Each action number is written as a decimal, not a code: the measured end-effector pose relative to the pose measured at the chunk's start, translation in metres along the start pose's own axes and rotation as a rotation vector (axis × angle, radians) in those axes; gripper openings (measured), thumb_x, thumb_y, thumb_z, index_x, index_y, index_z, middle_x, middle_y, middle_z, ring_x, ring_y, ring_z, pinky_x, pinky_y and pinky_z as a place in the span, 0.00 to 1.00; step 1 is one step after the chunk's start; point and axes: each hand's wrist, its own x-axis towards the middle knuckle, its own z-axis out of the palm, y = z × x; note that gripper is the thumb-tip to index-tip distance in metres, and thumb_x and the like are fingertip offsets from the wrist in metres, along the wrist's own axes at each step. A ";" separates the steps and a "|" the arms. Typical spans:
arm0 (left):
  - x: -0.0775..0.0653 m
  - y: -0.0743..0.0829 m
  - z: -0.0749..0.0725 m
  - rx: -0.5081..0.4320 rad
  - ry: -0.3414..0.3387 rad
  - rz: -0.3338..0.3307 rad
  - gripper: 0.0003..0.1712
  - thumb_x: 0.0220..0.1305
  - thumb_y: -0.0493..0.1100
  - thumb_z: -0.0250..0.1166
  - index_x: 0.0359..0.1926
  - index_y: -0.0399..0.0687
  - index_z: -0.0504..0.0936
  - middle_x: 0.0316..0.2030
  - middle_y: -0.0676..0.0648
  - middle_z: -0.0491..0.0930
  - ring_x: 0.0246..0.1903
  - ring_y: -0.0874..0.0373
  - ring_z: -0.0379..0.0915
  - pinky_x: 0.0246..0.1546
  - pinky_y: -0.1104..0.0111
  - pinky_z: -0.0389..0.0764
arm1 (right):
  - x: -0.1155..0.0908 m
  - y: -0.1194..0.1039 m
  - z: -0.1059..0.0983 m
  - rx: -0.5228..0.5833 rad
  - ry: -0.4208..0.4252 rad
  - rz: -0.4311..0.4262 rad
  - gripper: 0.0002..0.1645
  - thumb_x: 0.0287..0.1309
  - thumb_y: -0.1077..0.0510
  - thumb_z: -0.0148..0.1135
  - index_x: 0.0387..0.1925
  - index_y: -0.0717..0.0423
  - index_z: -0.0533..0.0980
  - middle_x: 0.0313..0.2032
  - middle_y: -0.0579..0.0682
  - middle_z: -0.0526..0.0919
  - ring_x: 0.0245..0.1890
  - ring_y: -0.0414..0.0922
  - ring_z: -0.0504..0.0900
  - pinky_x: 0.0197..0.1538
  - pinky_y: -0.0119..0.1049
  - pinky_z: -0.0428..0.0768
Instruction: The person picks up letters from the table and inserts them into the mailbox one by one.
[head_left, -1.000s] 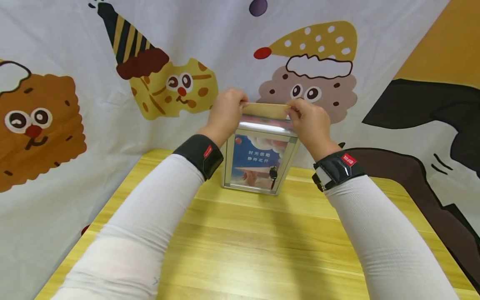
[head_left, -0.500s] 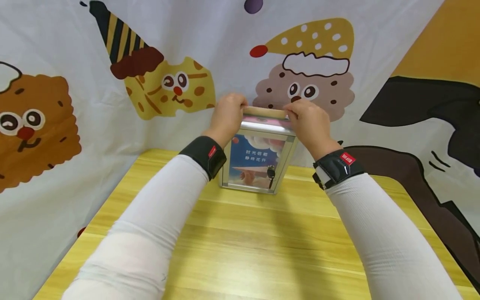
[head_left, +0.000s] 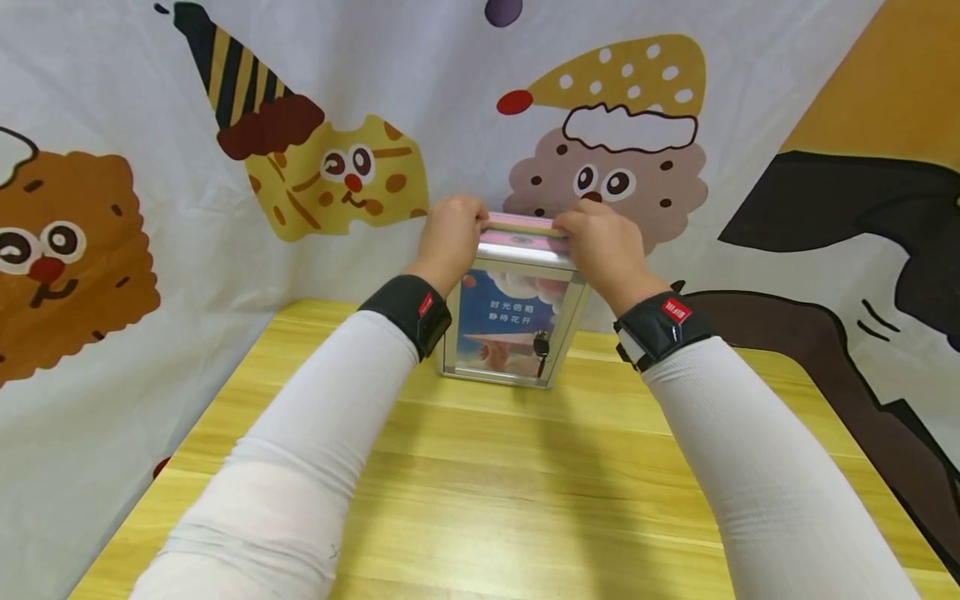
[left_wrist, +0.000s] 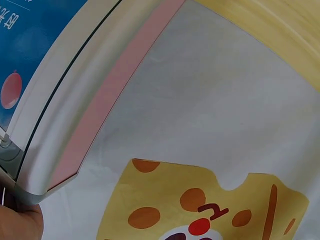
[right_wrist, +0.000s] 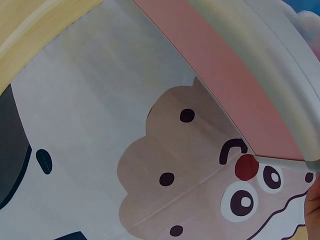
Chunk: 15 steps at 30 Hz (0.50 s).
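A small letter box [head_left: 508, 325] with a silver frame, a pink top and a blue picture front stands upright on the table. A thin tan edge of what looks like an envelope [head_left: 523, 228] shows along its top. My left hand [head_left: 452, 237] holds the left end of that edge, fingertips at the box's upper left. My right hand [head_left: 606, 252] has curled fingers on the right end. In the left wrist view, part of the hand [left_wrist: 21, 220] shows below the box's corner; in the right wrist view, a sliver of hand [right_wrist: 313, 207] appears beside the pink top.
A key [head_left: 542, 350] hangs from the lock on the box's front. The wooden table [head_left: 480, 475] extends toward me. Behind the box hangs a white cloth [head_left: 450, 75] printed with cartoon biscuits and cheese.
The envelope has sunk from a broad tan strip to a thin line at the top of the box. Both hands have lowered slightly, and the right has shifted left.
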 end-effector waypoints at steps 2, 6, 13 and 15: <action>0.000 0.000 0.000 0.033 -0.025 -0.007 0.13 0.72 0.39 0.54 0.51 0.40 0.81 0.50 0.43 0.77 0.53 0.50 0.70 0.54 0.64 0.74 | 0.000 -0.001 0.000 -0.013 -0.022 0.003 0.16 0.60 0.69 0.56 0.46 0.54 0.83 0.43 0.53 0.82 0.43 0.52 0.78 0.42 0.52 0.79; 0.003 0.001 0.002 0.123 -0.061 -0.017 0.14 0.72 0.40 0.54 0.54 0.41 0.79 0.53 0.43 0.76 0.56 0.50 0.67 0.58 0.63 0.71 | 0.001 -0.001 0.000 -0.044 -0.064 0.010 0.17 0.62 0.69 0.55 0.48 0.53 0.83 0.44 0.53 0.82 0.43 0.51 0.77 0.42 0.51 0.80; 0.004 0.001 0.003 0.140 -0.073 -0.026 0.16 0.72 0.39 0.55 0.57 0.41 0.78 0.55 0.43 0.74 0.59 0.49 0.64 0.60 0.63 0.68 | -0.001 -0.001 0.002 -0.044 -0.068 0.015 0.16 0.64 0.66 0.55 0.48 0.54 0.83 0.42 0.53 0.82 0.43 0.51 0.77 0.41 0.50 0.80; 0.003 0.000 0.003 0.105 -0.062 -0.020 0.16 0.72 0.39 0.54 0.57 0.40 0.78 0.55 0.43 0.75 0.58 0.49 0.65 0.59 0.63 0.70 | -0.002 -0.001 0.003 -0.029 -0.040 0.013 0.14 0.65 0.65 0.56 0.47 0.54 0.83 0.43 0.53 0.83 0.43 0.52 0.77 0.42 0.51 0.80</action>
